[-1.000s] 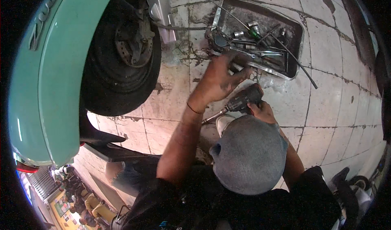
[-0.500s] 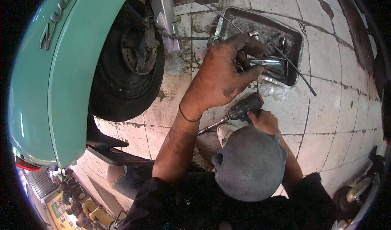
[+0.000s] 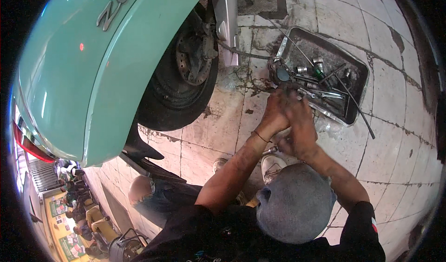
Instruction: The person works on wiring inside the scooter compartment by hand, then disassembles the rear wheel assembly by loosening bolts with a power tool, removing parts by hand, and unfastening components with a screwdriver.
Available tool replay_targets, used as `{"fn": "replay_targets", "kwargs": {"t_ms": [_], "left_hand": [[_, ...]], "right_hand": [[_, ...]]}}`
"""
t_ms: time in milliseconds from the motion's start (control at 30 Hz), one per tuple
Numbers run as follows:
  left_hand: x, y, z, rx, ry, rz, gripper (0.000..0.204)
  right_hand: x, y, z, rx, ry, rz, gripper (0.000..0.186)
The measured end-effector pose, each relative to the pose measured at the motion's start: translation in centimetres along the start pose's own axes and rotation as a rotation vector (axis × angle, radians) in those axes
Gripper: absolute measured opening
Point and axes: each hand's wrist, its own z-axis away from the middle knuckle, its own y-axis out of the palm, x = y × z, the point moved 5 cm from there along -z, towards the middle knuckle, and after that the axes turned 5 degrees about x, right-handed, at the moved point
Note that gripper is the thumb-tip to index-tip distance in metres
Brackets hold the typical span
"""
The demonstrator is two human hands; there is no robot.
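Though close together, hands (image 3: 278, 113) of unclear opening and hold, tool tray (image 3: 305, 41) just beyond, wheel (image 3: 179, 109) leftward

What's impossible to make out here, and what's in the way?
All in the head view:
What, if anything, lies between the left hand and right hand: covered by them, blurred.
Part of the wheel: behind the green bodywork.
That bodywork's upper end: cut off by the top edge.
Background people's hands: too small.

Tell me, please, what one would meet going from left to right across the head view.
Red tail light → dark wheel → silver panel → left hand → right hand → long dark rod.
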Motion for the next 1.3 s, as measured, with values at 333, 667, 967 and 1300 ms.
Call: {"fn": "replay_targets", "kwargs": {"t_ms": [333, 667, 967, 1300], "left_hand": [[2.8, 0.4, 3.1, 0.03, -0.329, 0.253, 0.032], [10.3, 3.1, 10.6, 0.723, -0.17, -0.488, 0.047], [12.7, 6.6, 15.2, 0.505, -0.21, -0.418, 0.058], [2.7, 4.5, 5.8, 0.439, -0.354, -0.339, 0.046]], "right_hand": [[0.2, 4.5, 4.1, 0.068, -0.464, 0.286, 0.07], [-5.5, 1.5, 12.8, 0.013, 0.765, -0.01, 0.06], [-8.2, 4.6, 17.2, 0.608, 1.159, -0.538, 0.043], [-8.7, -4.0, 33.0, -0.388, 1.5, -0.676, 0.032]]}}
